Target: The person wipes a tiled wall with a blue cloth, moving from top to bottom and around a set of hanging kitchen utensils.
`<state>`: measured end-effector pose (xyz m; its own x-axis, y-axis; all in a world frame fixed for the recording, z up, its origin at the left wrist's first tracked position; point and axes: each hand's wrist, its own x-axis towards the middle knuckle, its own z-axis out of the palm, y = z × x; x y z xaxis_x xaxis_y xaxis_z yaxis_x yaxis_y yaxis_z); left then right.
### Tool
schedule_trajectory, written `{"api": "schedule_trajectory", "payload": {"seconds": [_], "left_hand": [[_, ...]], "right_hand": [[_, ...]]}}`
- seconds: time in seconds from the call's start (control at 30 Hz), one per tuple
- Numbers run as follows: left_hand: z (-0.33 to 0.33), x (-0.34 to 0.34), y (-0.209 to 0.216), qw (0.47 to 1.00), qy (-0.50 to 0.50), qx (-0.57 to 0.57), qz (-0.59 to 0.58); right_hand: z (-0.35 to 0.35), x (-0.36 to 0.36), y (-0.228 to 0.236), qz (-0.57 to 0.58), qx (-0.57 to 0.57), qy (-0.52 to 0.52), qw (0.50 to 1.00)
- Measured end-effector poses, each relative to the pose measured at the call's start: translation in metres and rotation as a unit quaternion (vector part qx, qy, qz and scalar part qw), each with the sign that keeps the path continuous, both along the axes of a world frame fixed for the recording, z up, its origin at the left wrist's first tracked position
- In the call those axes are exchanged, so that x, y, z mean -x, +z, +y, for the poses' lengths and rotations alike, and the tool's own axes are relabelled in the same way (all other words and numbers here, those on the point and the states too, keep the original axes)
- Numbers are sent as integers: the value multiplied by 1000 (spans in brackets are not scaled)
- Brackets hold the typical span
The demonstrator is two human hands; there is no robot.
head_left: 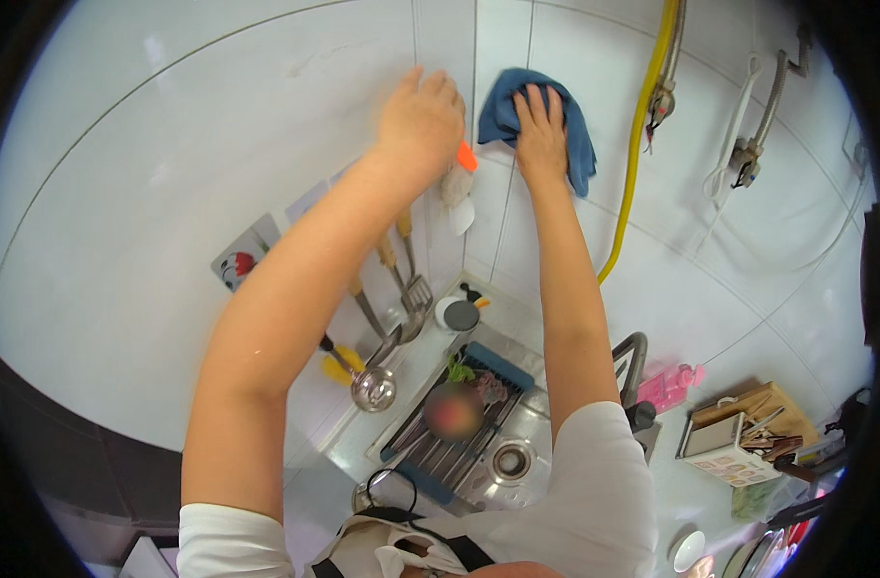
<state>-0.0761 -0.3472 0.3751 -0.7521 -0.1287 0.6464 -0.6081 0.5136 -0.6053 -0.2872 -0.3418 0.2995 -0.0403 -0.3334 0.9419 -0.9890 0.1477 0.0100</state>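
My right hand [543, 135] presses a blue cloth [580, 144] against the white tiled wall right of the corner, fingers stretched over it. Left of the corner, my left hand [421, 120] is raised at about the same height, slightly blurred, with its fingers curled. Beside its palm shows a bright orange piece [467, 156], with a blurred greyish and white shape [456, 193] below; the hand hides how these join. Beneath my left forearm, wooden-handled utensils hang on the wall, among them a slotted turner [418, 292] and a ladle [373, 389].
A yellow hose [636, 164] runs down the wall near my right arm. Further right are metal pipes with valves [746, 159]. Below stand a sink with a rack [421, 433], a dark faucet [633, 366], a pink bottle [666, 387] and a utensil holder [729, 451].
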Motion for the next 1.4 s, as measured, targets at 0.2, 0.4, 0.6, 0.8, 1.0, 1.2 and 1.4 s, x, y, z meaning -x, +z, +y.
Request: {"api": "schedule_trajectory", "payload": {"seconds": [0.2,0.4,0.6,0.8,1.0,1.2,1.4], "left_hand": [[-36,46,-24,991,75,-108,-39],[-56,28,-34,997,44,-10,-54],[-53,32,-33,997,55,-30,-50],[-56,30,-38,997,63,-18,-42],[-55,30,-37,997,61,-1,-50],[-60,31,-39,998,50,6,-48],[-66,40,-42,1000,-4,-2,-9]], "right_hand": [[-16,19,23,60,34,66,995],[16,23,-67,-7,-38,24,999],[10,22,-17,64,-28,-6,998],[-15,21,35,95,36,47,994],[45,40,-139,-54,-86,-15,995],[110,36,-265,-152,-176,-211,949],[73,52,-180,-103,-44,-204,973]]}}
